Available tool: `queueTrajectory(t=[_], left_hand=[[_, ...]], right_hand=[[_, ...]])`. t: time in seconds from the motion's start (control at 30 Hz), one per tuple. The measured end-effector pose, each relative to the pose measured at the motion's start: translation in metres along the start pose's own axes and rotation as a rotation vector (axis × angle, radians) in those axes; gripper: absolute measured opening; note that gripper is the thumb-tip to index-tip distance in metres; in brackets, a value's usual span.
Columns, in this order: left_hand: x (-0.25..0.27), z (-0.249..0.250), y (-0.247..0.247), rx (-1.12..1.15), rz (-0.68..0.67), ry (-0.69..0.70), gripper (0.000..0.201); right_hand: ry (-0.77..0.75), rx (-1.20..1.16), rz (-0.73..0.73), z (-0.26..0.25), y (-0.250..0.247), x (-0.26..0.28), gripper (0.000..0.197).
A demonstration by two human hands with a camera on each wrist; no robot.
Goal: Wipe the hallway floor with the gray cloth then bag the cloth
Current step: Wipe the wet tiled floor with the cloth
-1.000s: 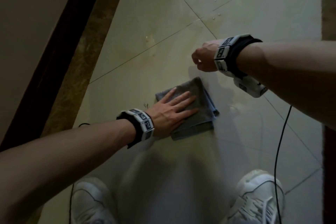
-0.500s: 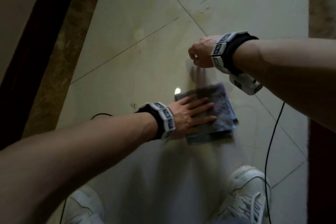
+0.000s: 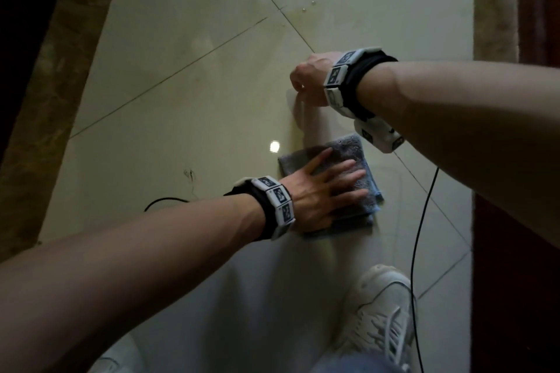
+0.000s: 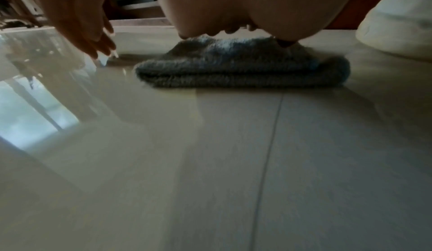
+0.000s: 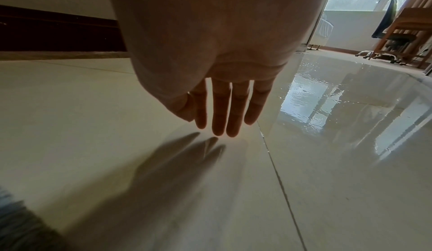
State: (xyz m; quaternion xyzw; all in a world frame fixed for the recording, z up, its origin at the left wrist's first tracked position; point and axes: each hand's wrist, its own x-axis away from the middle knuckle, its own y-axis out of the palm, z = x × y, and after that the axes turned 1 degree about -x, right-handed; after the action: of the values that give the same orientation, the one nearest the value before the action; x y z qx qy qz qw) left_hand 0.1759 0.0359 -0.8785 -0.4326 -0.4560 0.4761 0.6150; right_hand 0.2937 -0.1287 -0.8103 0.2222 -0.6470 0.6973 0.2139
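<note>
The folded gray cloth (image 3: 357, 151) lies flat on the pale tiled hallway floor (image 3: 197, 100), a little ahead of my shoes. My left hand (image 3: 330, 188) presses on it with straight, spread fingers; in the left wrist view the cloth (image 4: 243, 70) shows as a thick folded pad under the palm. My right hand (image 3: 309, 79) hangs above the floor beyond the cloth, holding nothing. In the right wrist view its fingers (image 5: 222, 114) point straight down, just off the tile. No bag is in view.
Dark skirting and a stone border (image 3: 51, 100) run along the left; a dark wooden edge (image 3: 521, 251) stands on the right. A black cable (image 3: 421, 221) trails past my right shoe (image 3: 381, 312). A wet patch (image 5: 311, 99) shines ahead, toward a chair (image 5: 397, 39).
My left hand has slid the cloth to the right and slightly nearer my right shoe. The right hand has stayed hovering beyond it.
</note>
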Motion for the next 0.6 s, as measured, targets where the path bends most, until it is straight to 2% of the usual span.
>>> queueTrajectory(t=[0.17,0.27,0.33,0.5,0.6], left_hand=[[-0.015,-0.014,0.012,-0.051,-0.053,0.072,0.069],[-0.013,-0.029,0.011,-0.04,0.001,0.074,0.067],[-0.008,-0.043,0.005,-0.017,0.062,0.042,0.066],[0.018,-0.09,-0.007,-0.055,-0.013,-0.131,0.069],[0.032,-0.096,-0.014,-0.046,0.014,-0.204,0.067]], right_hand=[[0.002,-0.01,0.038,0.004,0.005,-0.003,0.021],[0.009,-0.014,0.053,0.013,0.014,-0.004,0.022],[0.023,-0.031,0.061,0.021,0.017,-0.004,0.023],[0.051,-0.067,0.129,0.043,0.027,0.003,0.03],[0.073,-0.077,0.164,0.052,0.036,0.009,0.032]])
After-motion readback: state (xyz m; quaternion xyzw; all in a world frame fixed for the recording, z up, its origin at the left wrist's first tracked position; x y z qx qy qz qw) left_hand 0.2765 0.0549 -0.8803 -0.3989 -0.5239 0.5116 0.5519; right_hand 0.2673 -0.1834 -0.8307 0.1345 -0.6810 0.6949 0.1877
